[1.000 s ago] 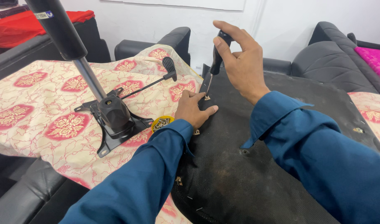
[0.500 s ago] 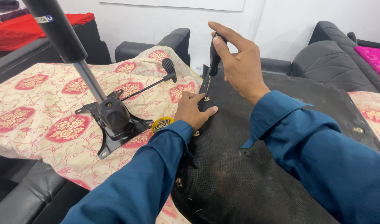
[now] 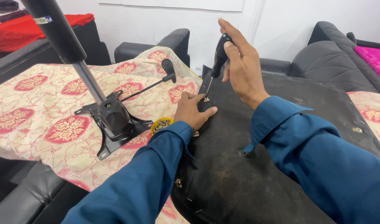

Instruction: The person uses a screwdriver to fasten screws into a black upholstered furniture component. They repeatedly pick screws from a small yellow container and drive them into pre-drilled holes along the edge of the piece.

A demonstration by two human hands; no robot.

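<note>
Right hand [image 3: 241, 66], raised above the work, is closed around the black handle of a slim screwdriver [image 3: 217, 62], fingers wrapped and thumb along the top. The tool's long axis runs steeply down and slightly to the left, from the handle in the fist to a thin metal shaft whose tip meets a small brass-coloured screw or fitting [image 3: 206, 99] on the black fabric-covered underside of a chair seat [image 3: 256, 174].

Left hand [image 3: 194, 112] lies flat and pressed on that black seat bottom, fingers held together and pointing right, its fingertips just beside the screwdriver tip and the fitting. It is the nearer hand to the fitting; the right hand sits directly above it, so the fitting lies straight below and a little left of the right fist.

Both arms wear dark blue long sleeves. The seat rests on a cream cloth with red floral medallions [image 3: 44, 112] spread over the surface. To the left on the cloth stands a black metal chair mechanism plate with a lever and an upright gas cylinder [image 3: 111, 116]. Between it and the left wrist sits a small round yellow container of screws [image 3: 161, 124]. Dark grey sofas [image 3: 335, 54] stand at the far side.
</note>
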